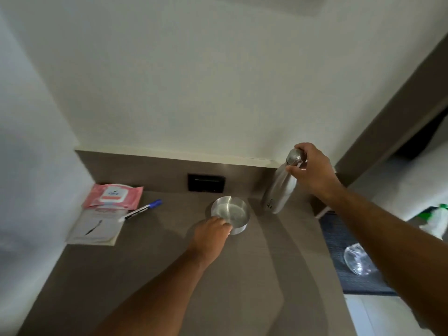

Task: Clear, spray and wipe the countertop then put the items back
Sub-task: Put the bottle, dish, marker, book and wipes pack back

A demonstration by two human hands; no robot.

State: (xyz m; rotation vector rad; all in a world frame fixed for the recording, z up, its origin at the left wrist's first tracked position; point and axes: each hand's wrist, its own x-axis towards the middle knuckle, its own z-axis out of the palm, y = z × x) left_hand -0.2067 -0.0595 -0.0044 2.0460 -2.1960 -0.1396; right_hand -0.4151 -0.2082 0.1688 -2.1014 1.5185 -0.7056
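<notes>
On the brown countertop stands a round steel bowl; my left hand grips its near rim. A tall steel bottle stands tilted at the back right corner, and my right hand holds it round the cap and neck. At the back left lie a pink wipes pack, a blue-capped marker and a white notepad.
A black wall socket sits in the back panel. To the right, lower down, a dark mat carries a clear glass. A white spray bottle with a green top stands at the far right.
</notes>
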